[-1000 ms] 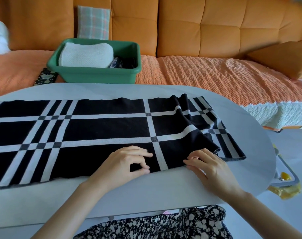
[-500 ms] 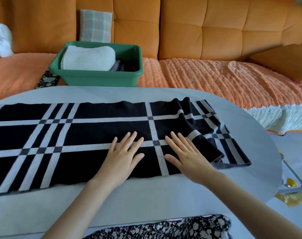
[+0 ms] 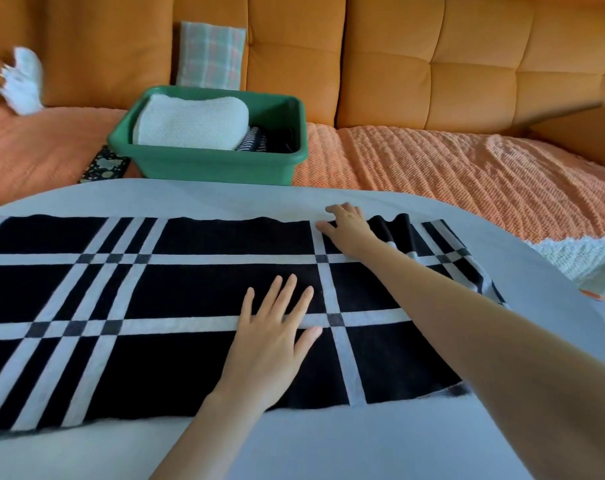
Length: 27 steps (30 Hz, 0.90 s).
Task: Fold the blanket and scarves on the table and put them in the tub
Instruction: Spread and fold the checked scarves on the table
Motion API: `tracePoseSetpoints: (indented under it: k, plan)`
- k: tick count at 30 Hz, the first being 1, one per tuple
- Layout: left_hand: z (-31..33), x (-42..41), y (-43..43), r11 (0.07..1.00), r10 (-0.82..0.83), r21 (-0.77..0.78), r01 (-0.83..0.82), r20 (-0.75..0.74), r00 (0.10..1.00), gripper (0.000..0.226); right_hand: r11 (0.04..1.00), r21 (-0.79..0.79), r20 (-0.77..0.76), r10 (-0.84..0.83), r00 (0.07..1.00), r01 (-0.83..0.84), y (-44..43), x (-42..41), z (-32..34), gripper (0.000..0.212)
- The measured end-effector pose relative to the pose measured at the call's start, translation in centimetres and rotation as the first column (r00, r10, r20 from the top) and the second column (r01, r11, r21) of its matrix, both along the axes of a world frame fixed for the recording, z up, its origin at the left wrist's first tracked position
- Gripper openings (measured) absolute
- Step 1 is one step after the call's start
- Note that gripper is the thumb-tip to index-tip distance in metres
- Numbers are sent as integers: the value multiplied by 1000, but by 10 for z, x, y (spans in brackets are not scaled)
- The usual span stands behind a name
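One scarf [image 3: 197, 299] is being pressed flat by the splayed, released left hand [image 3: 270, 344]; its far edge is being touched by the loosely curled right hand [image 3: 346, 228], one tub [image 3: 207, 161] beyond.

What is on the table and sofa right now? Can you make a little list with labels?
table: pale oval table
scarf: black with white stripes, spread flat on the table, rumpled at its right end
left hand: flat on the scarf, fingers spread
right hand: reaching to the scarf's far edge
tub: green tub on the sofa behind the table
in the tub: folded white blanket and a dark striped cloth beside it
sofa: orange sofa, checked cushion behind the tub
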State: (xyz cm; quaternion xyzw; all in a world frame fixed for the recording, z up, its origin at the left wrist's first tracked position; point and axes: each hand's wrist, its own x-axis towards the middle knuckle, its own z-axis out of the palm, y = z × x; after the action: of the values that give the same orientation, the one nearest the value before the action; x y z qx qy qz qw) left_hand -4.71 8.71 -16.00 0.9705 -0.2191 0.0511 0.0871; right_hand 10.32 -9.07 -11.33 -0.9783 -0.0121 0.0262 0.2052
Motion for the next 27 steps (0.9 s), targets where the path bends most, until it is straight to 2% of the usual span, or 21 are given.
tracePoseSetpoints:
  k: [3, 6, 8, 11, 15, 19, 21, 24, 27]
  plan:
    - [-1, -1, 1, 1000, -16, -6, 16, 24, 1000, 59, 999, -37, 47, -26, 999, 28, 0, 13, -11, 41]
    - [0, -2, 1, 1000, -23, 12, 23, 18, 1000, 57, 994, -98, 168, -28, 985, 45, -5, 16, -18, 36]
    - [-1, -1, 1, 1000, -24, 13, 24, 15, 1000, 57, 993, -64, 227, -79, 971, 96, -9, 17, -21, 34]
    - [-1, -1, 0, 999, -14, 31, 14, 15, 1000, 57, 992, -12, 230, -116, 966, 122, -9, 15, -28, 39]
    - [-1, 0, 0, 999, -4, 47, 4, -9, 1000, 58, 993, -103, 231, -32, 972, 57, -16, 4, -18, 51]
    - [-1, 2, 2, 1000, -17, -20, 17, -40, 999, 64, 991, -108, 235, -54, 970, 81, -51, -39, -2, 54]
    - [2, 2, 0, 996, -9, -84, 5, -41, 999, 70, 985, -102, 227, -115, 967, 141, -86, -67, 1, 53]
    - [15, 1, -16, 986, 11, -163, -24, -80, 997, 79, 939, 31, 150, -344, 927, 344, -141, -105, 4, 55]
    - [30, 8, -56, 984, -47, -173, 28, -104, 994, 64, 881, 36, 104, -474, 875, 473, -172, -132, -2, 64]
